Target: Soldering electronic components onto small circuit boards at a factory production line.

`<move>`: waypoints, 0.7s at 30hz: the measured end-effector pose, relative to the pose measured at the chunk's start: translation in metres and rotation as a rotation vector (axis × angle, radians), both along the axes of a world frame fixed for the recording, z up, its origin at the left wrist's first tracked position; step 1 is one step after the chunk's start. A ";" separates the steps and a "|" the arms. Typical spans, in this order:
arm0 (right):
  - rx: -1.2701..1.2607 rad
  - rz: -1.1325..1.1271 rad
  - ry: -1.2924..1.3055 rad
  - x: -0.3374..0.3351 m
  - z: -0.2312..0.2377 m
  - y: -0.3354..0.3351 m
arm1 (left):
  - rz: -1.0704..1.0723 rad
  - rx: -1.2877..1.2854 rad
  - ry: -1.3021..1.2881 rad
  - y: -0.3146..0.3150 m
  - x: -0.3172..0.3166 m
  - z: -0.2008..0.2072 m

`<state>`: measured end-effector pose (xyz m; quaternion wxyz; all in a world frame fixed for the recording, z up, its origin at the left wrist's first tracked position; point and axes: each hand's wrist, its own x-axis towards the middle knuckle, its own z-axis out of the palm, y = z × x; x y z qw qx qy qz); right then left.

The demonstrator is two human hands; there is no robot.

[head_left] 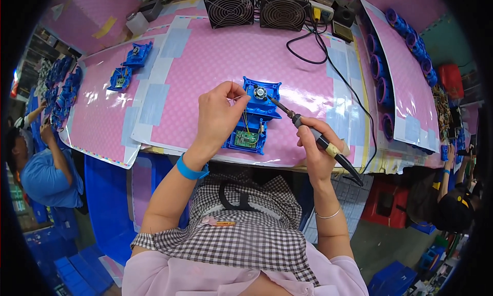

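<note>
My right hand (322, 148) is closed around a soldering iron (297, 121), held like a pen. The iron's tip reaches the edge of a small round speaker (260, 93) in the upper half of a blue plastic housing (269, 111). Close by on the left, my left hand (215, 116) pinches a thin wire between thumb and fingertips; whether it is solder or a lead I cannot tell. Below the speaker, the lower housing half holds a green circuit board (246, 138). Thin wires (245, 122) run up from the board toward the speaker half.
Two black fans (231, 9) stand at the table's back, beside a power strip with a yellow plug (317, 13). The iron's black cord (367, 113) loops along the right. Another opened blue housing (120, 78) lies left. Blue parts line a raised board (405, 75). Co-workers sit on both sides.
</note>
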<state>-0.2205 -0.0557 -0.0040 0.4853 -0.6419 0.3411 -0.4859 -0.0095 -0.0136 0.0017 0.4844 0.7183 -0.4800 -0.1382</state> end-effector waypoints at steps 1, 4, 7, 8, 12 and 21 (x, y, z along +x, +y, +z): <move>-0.064 0.021 0.045 0.001 -0.001 -0.002 | -0.003 0.006 0.001 0.003 -0.001 0.001; -0.174 0.055 0.096 0.003 -0.004 -0.004 | -0.051 0.150 0.088 0.006 -0.002 0.003; -0.229 0.058 0.104 0.008 -0.007 -0.005 | -0.090 0.024 -0.145 0.002 -0.002 0.000; -0.210 0.055 0.099 0.009 -0.008 -0.006 | -0.099 0.020 -0.142 0.001 -0.003 -0.001; -0.156 0.055 0.099 0.012 -0.011 -0.007 | -0.122 0.034 -0.175 0.000 -0.003 -0.005; -0.108 0.056 0.077 0.010 -0.007 -0.007 | -0.128 0.027 -0.183 0.000 -0.003 -0.003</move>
